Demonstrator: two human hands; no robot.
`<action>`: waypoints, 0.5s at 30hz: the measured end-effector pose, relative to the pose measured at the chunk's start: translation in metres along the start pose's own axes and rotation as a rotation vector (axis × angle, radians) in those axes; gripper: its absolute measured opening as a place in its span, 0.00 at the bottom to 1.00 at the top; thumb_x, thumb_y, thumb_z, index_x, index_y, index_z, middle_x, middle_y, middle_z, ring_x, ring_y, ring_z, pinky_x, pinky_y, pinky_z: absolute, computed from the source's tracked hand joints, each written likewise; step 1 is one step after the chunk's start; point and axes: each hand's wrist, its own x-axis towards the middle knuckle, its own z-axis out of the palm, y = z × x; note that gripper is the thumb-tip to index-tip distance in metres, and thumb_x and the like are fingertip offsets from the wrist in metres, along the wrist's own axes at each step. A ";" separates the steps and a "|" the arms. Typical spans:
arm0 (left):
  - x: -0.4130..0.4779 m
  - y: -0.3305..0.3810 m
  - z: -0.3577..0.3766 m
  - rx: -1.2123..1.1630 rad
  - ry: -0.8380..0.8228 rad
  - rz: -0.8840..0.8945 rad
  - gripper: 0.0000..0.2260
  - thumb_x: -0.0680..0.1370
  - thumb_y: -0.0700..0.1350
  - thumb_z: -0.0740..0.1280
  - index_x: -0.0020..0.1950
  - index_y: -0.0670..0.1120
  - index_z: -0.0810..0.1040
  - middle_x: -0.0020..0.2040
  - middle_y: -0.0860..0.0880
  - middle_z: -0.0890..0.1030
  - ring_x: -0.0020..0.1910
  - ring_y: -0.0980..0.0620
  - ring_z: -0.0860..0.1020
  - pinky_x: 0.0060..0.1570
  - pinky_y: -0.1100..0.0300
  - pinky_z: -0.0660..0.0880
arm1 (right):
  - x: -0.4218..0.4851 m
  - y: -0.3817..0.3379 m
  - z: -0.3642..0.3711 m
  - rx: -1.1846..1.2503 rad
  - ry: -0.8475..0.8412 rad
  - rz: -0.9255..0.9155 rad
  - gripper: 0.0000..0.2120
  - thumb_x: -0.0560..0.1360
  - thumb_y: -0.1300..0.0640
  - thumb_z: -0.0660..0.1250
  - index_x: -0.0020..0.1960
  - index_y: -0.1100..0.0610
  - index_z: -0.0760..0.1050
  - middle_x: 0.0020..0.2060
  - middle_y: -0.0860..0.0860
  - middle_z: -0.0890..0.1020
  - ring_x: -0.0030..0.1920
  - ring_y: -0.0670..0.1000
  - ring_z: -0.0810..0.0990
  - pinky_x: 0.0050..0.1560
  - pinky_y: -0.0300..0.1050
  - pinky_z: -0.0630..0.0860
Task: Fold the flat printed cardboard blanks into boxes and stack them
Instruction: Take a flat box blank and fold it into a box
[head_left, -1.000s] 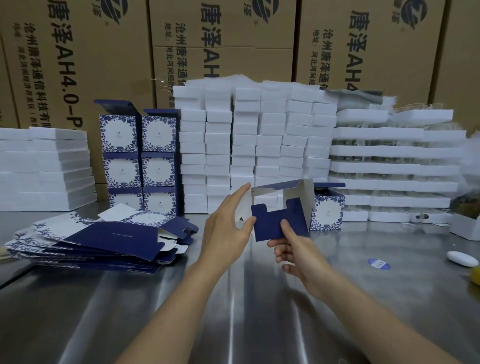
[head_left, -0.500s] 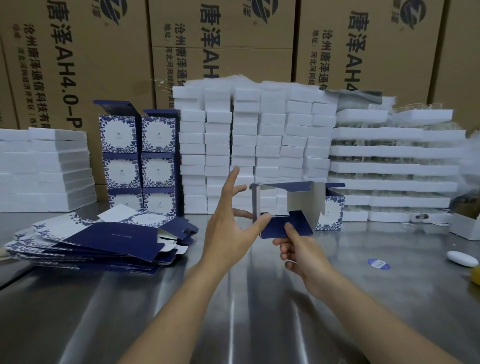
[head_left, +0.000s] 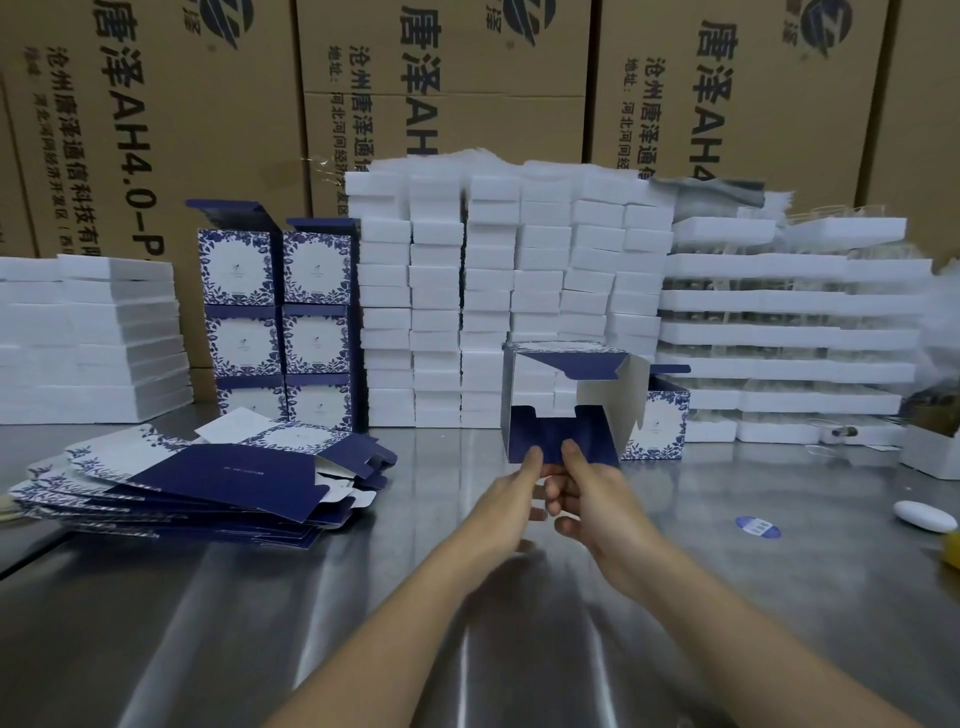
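1. While held up above the steel table (head_left: 675, 597), half-formed box (head_left: 566, 400) opened into a square tube, white inside, navy outside, open end turned toward the camera.
2. Left hand (head_left: 511, 501) pinching the lower navy flap (head_left: 550, 439) at its near edge, thumb on top, other fingers curled underneath.
3. Right hand (head_left: 597, 493) pinching the same flap just beside the left, thumb on top, fingers curled below; knuckles of both hands close together, almost touching.
4. Upper navy flap (head_left: 587, 364) sticking out level from the top of the tube, not tucked.
5. Pile of flat blanks (head_left: 208, 478) lying on the table to the left, fanned, navy and floral sides showing.
6. Finished boxes (head_left: 278, 306) stacked two wide and three high behind the pile, lids on the top pair standing open.
7. One more finished box (head_left: 657, 426) standing on the table just behind and right of the held one, lid open.
8. White foam blocks (head_left: 493, 291) stacked in columns at the back centre; white trays (head_left: 789, 332) stacked to the right; flat white slabs (head_left: 88, 338) piled to the far left.
9. Brown cartons (head_left: 441, 78) with printed lettering walling the background.
10. Round blue sticker (head_left: 757, 526) and white oval object (head_left: 924, 516) lying on the table to the right.
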 end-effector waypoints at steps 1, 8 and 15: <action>-0.001 0.002 0.006 -0.058 0.000 -0.004 0.25 0.87 0.64 0.49 0.57 0.56 0.83 0.49 0.49 0.85 0.52 0.51 0.83 0.56 0.48 0.81 | -0.002 0.000 0.002 0.003 -0.008 -0.002 0.23 0.87 0.46 0.59 0.43 0.59 0.81 0.31 0.50 0.77 0.29 0.47 0.73 0.33 0.41 0.68; -0.004 0.008 0.015 -0.203 0.058 0.034 0.29 0.89 0.54 0.51 0.37 0.52 0.85 0.32 0.50 0.78 0.37 0.56 0.77 0.53 0.49 0.81 | -0.009 -0.003 0.015 0.094 -0.074 0.007 0.23 0.86 0.50 0.59 0.35 0.54 0.80 0.30 0.52 0.76 0.29 0.49 0.74 0.31 0.45 0.77; -0.001 0.003 0.013 -0.190 0.079 0.062 0.22 0.86 0.53 0.51 0.45 0.50 0.83 0.38 0.46 0.80 0.40 0.49 0.78 0.43 0.55 0.72 | -0.019 0.000 0.027 0.038 -0.029 0.007 0.14 0.77 0.57 0.62 0.33 0.51 0.74 0.30 0.50 0.71 0.29 0.47 0.69 0.31 0.41 0.68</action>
